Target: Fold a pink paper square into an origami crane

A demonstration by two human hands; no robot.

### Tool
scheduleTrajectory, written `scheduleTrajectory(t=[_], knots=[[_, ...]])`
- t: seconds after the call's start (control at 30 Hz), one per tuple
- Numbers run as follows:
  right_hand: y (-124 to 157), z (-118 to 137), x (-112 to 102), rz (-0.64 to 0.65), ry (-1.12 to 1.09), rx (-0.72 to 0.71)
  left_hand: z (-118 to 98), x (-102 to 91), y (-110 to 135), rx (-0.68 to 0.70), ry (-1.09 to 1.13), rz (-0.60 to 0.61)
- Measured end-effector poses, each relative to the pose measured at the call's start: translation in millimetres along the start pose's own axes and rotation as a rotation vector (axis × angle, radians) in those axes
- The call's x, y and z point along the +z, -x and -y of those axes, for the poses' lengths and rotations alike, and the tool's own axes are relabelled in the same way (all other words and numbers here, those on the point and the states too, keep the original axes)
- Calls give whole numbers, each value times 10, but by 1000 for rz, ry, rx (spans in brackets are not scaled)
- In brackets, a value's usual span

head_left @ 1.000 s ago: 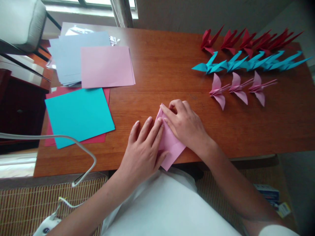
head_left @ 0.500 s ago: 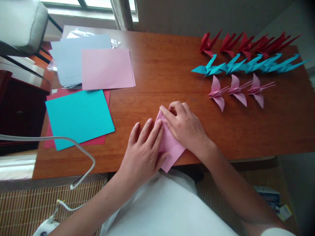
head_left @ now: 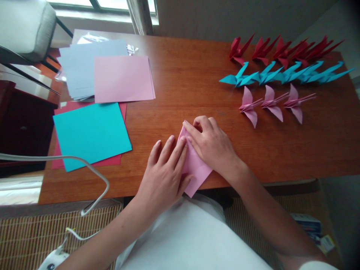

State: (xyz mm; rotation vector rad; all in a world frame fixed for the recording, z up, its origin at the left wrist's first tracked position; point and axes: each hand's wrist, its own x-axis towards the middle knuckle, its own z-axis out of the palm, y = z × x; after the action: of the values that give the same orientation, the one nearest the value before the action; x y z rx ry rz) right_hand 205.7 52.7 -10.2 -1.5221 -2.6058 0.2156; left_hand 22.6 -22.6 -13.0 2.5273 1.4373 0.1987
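Note:
A folded pink paper (head_left: 195, 167) lies at the near edge of the wooden table (head_left: 185, 82), one corner hanging over the rim. My left hand (head_left: 164, 174) rests flat on the paper's left side, fingers stretched out. On the paper's top corner my right hand (head_left: 212, 144) presses down, forefinger extended along a fold and the other fingers curled.
Finished paper cranes stand at the back right: a red row (head_left: 281, 48), a teal row (head_left: 284, 73), and three pink ones (head_left: 271, 103). Sheet stacks lie at left: grey-blue (head_left: 81, 63), pink (head_left: 122, 78), teal (head_left: 91, 133) over red. A white cable (head_left: 84, 165) crosses the near-left corner.
Both hands stay on the pink paper in the same place. Only the camera has shifted slightly.

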Motion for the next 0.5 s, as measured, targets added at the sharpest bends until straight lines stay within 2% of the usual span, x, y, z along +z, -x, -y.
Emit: scheduleTrajectory(t=[0.5], knots=[[-26,-33,-14,-6,-50,-9,-10,-34,-20,-8,-14,23]])
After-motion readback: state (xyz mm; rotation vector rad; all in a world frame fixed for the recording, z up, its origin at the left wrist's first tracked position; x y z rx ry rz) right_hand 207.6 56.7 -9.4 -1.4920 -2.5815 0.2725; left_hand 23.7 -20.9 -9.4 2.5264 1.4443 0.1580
